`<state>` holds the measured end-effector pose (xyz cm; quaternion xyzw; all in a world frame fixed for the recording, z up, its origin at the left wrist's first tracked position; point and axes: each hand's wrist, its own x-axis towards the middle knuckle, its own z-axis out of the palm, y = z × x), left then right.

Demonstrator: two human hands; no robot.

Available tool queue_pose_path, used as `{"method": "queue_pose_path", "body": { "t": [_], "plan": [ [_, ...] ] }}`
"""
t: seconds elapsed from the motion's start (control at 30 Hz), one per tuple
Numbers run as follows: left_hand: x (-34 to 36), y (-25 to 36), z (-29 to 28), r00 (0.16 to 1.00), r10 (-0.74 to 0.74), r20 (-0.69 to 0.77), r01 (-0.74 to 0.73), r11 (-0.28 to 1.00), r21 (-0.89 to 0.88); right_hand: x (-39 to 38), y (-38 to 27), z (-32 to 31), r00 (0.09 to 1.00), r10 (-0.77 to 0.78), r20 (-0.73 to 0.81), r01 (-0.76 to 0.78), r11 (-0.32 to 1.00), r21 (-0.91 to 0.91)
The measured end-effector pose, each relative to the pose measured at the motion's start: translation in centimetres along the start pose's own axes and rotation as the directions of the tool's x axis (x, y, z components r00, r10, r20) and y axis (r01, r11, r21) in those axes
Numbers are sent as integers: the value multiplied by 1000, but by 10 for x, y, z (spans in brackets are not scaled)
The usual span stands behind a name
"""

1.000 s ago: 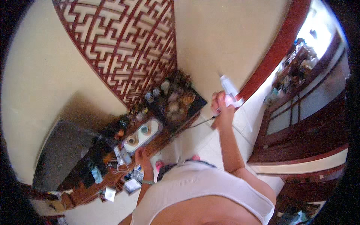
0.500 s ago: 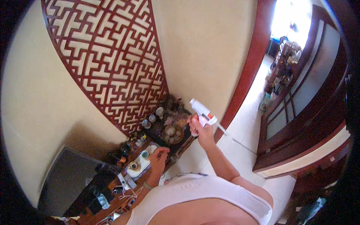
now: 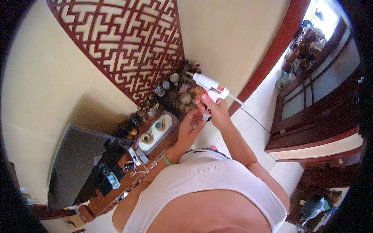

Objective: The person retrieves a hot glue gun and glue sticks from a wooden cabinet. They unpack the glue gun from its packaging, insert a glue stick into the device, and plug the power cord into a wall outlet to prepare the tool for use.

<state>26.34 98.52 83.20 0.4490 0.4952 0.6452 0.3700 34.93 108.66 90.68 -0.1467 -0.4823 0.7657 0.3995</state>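
Observation:
My right hand (image 3: 217, 110) is closed around the handle of a white glue gun (image 3: 206, 83) with an orange part on its body. Its nozzle points to the upper left, and a pale glue stick (image 3: 237, 100) juts from its rear end. From the left, my left hand (image 3: 190, 123) meets the lower end of the handle, its fingers bent around it and partly hidden by my right hand. A green band (image 3: 167, 160) circles my left wrist.
A long tray (image 3: 165, 134) with two small cups lies on the wooden cabinet (image 3: 126, 159) at left, near a dark screen (image 3: 79, 165). Behind the gun, jars (image 3: 159, 91) and ornaments crowd the corner below a lattice panel (image 3: 128, 46). Right, a doorway opens beside glass-paned doors (image 3: 311, 97).
My left hand has moved from above the tray to the glue gun's handle. The gun has come to show its nozzle more clearly, and the view has shifted.

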Motion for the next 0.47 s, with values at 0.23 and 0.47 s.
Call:
{"method": "queue_pose_path", "body": {
  "t": [0.23,0.47],
  "plan": [
    [-8,9,5,991,-58,-124,48,995,-84,-6,10,11,993,119,-20,-121,984,-135],
    [-10,5,-4,991,-109,-75,108,994,-15,-2,19,8,993,112,29,-104,975,-195]
  ]
}}
